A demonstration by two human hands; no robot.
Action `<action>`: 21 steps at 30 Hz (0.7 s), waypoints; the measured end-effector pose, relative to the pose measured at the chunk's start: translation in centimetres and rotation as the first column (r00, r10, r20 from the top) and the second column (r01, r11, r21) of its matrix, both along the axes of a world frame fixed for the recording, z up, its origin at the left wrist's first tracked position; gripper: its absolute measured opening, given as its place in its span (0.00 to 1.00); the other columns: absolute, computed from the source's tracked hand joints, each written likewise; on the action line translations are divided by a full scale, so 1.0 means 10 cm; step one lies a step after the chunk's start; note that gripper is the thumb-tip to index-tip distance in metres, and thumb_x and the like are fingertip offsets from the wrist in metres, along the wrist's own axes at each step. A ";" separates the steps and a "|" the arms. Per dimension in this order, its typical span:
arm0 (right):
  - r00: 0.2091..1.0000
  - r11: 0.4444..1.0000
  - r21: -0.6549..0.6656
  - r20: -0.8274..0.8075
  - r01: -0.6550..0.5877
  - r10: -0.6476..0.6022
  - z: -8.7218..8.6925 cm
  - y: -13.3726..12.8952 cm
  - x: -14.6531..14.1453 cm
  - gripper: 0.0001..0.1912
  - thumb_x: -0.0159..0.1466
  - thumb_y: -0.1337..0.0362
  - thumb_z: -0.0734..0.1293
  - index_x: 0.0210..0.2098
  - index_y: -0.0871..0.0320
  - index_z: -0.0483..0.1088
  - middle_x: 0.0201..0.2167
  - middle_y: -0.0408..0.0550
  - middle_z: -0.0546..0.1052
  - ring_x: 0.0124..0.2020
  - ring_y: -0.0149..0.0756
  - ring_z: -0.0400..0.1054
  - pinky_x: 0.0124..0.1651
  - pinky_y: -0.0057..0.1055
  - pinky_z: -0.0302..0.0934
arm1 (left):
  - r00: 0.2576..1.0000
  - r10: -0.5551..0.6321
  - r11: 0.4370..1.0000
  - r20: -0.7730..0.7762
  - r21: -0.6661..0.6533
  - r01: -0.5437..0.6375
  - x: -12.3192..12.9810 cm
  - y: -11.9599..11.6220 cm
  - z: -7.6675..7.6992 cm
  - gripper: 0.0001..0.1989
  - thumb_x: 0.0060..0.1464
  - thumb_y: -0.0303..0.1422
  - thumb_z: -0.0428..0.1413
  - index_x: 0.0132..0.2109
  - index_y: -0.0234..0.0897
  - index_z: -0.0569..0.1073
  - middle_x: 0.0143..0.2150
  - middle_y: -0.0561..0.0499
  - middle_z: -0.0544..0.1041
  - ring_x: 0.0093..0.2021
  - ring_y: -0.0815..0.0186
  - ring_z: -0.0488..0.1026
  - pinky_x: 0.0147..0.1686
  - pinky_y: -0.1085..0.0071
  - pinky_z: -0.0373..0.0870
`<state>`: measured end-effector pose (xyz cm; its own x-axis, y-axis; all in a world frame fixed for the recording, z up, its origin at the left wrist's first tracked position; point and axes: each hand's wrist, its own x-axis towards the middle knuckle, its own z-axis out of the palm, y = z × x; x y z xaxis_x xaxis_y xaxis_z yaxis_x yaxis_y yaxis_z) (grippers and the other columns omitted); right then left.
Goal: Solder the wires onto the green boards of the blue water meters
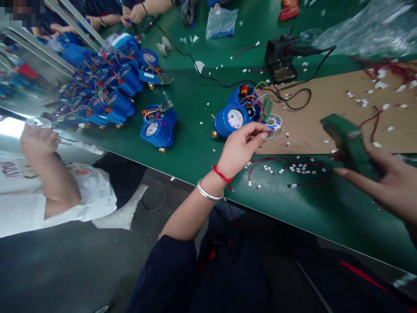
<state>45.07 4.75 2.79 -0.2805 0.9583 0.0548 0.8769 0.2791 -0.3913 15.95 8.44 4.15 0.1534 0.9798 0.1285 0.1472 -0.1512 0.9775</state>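
Observation:
My left hand (246, 143), with a red string and a silver bangle at the wrist, has thumb and fingertips pinched beside a small solder spool (274, 121); what they pinch is too small to make out. Just above it stands a blue meter (233, 116) with a round dial, loose wires and a green circuit board (267, 108). At the right, my right hand (387, 182) holds a dark green tool or block (348, 137), blurred by motion, over the edge of the brown board (306, 130).
A black soldering iron stand (282, 61) with its cable is behind the brown board. White connectors with red wires (301, 168) lie near the front edge. Another blue meter (159, 127) and a pile of meters (107, 91) are left. Another person's arm (55, 174) shows far left.

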 end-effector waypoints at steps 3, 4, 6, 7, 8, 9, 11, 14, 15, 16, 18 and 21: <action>0.988 0.990 0.069 0.106 -0.123 0.116 -0.25 0.09 0.17 0.32 0.61 0.49 0.60 0.59 0.60 0.59 0.51 0.60 0.70 0.51 0.48 0.65 0.53 0.42 0.59 | 1.000 -0.007 1.000 0.010 0.002 0.007 -0.03 0.00 -0.01 0.04 0.55 0.26 0.52 0.39 0.34 0.70 0.31 0.54 0.73 0.29 0.75 0.70 0.33 0.77 0.68; 0.979 0.983 0.089 0.144 -0.158 0.145 -0.31 0.10 0.22 0.32 0.61 0.50 0.60 0.59 0.62 0.60 0.51 0.62 0.70 0.52 0.49 0.64 0.53 0.43 0.58 | 1.000 -0.010 1.000 0.017 0.003 0.010 -0.05 0.00 -0.02 0.04 0.55 0.26 0.52 0.39 0.34 0.70 0.31 0.54 0.73 0.29 0.75 0.70 0.33 0.77 0.68; 0.969 0.974 0.120 0.183 -0.192 0.169 -0.36 0.09 0.28 0.32 0.62 0.50 0.60 0.59 0.65 0.60 0.52 0.65 0.68 0.54 0.51 0.62 0.55 0.46 0.56 | 0.999 -0.014 1.000 0.029 -0.002 0.014 -0.08 0.00 -0.03 0.04 0.56 0.26 0.52 0.39 0.34 0.70 0.32 0.54 0.73 0.29 0.75 0.70 0.33 0.77 0.68; 0.969 0.970 0.140 0.174 -0.198 0.173 -0.34 0.05 0.26 0.32 0.62 0.50 0.60 0.59 0.66 0.59 0.53 0.67 0.67 0.56 0.53 0.60 0.56 0.48 0.54 | 0.999 -0.015 1.000 0.032 -0.007 0.015 -0.09 0.00 -0.03 0.04 0.56 0.26 0.52 0.39 0.34 0.70 0.32 0.53 0.73 0.29 0.76 0.70 0.33 0.77 0.68; 0.973 0.966 0.156 0.139 -0.206 0.185 -0.28 0.01 0.21 0.33 0.62 0.50 0.61 0.60 0.65 0.58 0.55 0.67 0.65 0.58 0.53 0.58 0.58 0.49 0.53 | 0.999 -0.016 1.000 0.032 -0.013 0.016 -0.10 0.00 -0.03 0.04 0.56 0.26 0.52 0.39 0.34 0.70 0.33 0.53 0.73 0.29 0.76 0.70 0.33 0.77 0.68; 0.973 0.960 0.163 0.084 -0.226 0.215 -0.21 -0.06 0.11 0.33 0.62 0.51 0.61 0.60 0.64 0.57 0.58 0.65 0.63 0.59 0.53 0.56 0.60 0.49 0.51 | 0.999 -0.019 1.000 0.032 -0.018 0.019 -0.11 0.01 -0.02 0.04 0.56 0.26 0.51 0.39 0.34 0.70 0.33 0.53 0.73 0.29 0.76 0.70 0.33 0.77 0.68; 0.936 0.935 0.102 -0.065 -0.340 0.347 -0.06 -0.25 -0.23 0.30 0.63 0.54 0.61 0.61 0.58 0.56 0.60 0.58 0.61 0.61 0.47 0.55 0.63 0.46 0.49 | 0.999 -0.026 0.999 0.030 -0.026 0.027 -0.10 0.01 -0.01 0.05 0.56 0.25 0.51 0.39 0.33 0.70 0.33 0.53 0.74 0.29 0.76 0.70 0.33 0.77 0.68; 0.656 0.646 -0.154 -0.326 -0.748 0.681 -0.08 -0.60 -1.00 0.21 0.67 0.67 0.54 0.59 0.50 0.58 0.57 0.47 0.67 0.56 0.32 0.63 0.57 0.30 0.60 | 0.999 -0.025 0.999 0.030 -0.035 0.026 -0.09 0.00 0.01 0.05 0.56 0.25 0.51 0.39 0.33 0.70 0.34 0.52 0.74 0.29 0.76 0.70 0.34 0.77 0.67; 0.558 0.512 -0.225 -0.393 -0.829 0.731 -0.18 -0.71 -1.28 0.21 0.67 0.70 0.53 0.58 0.52 0.61 0.57 0.47 0.68 0.55 0.31 0.64 0.56 0.29 0.62 | 0.999 -0.021 0.999 0.033 -0.036 0.022 -0.09 0.00 0.01 0.05 0.56 0.25 0.51 0.39 0.32 0.70 0.34 0.52 0.73 0.29 0.76 0.70 0.34 0.77 0.67; 0.527 0.466 -0.246 -0.382 -0.850 0.759 -0.32 -0.81 -1.55 0.22 0.66 0.73 0.53 0.56 0.55 0.63 0.56 0.49 0.68 0.55 0.33 0.65 0.56 0.30 0.62 | 0.999 -0.017 0.999 0.037 -0.039 0.018 -0.09 -0.01 0.01 0.05 0.56 0.25 0.51 0.39 0.32 0.70 0.34 0.52 0.73 0.29 0.76 0.69 0.34 0.77 0.67; 0.577 0.520 -0.285 -0.172 -0.805 0.799 -0.66 -0.96 -2.00 0.24 0.61 0.80 0.53 0.53 0.61 0.66 0.55 0.56 0.69 0.52 0.38 0.68 0.54 0.35 0.64 | 0.999 -0.019 0.998 0.045 -0.052 0.021 -0.09 -0.01 0.00 0.05 0.56 0.24 0.51 0.39 0.32 0.70 0.34 0.52 0.73 0.29 0.76 0.69 0.34 0.77 0.67; 0.598 0.565 -0.335 0.005 -0.754 0.801 -1.08 -1.07 -2.36 0.20 0.60 0.81 0.54 0.45 0.68 0.70 0.49 0.65 0.72 0.40 0.42 0.73 0.42 0.35 0.69 | 0.998 -0.030 0.997 0.060 -0.069 0.035 -0.09 -0.02 -0.05 0.05 0.55 0.24 0.51 0.39 0.32 0.70 0.34 0.52 0.73 0.29 0.76 0.69 0.35 0.76 0.68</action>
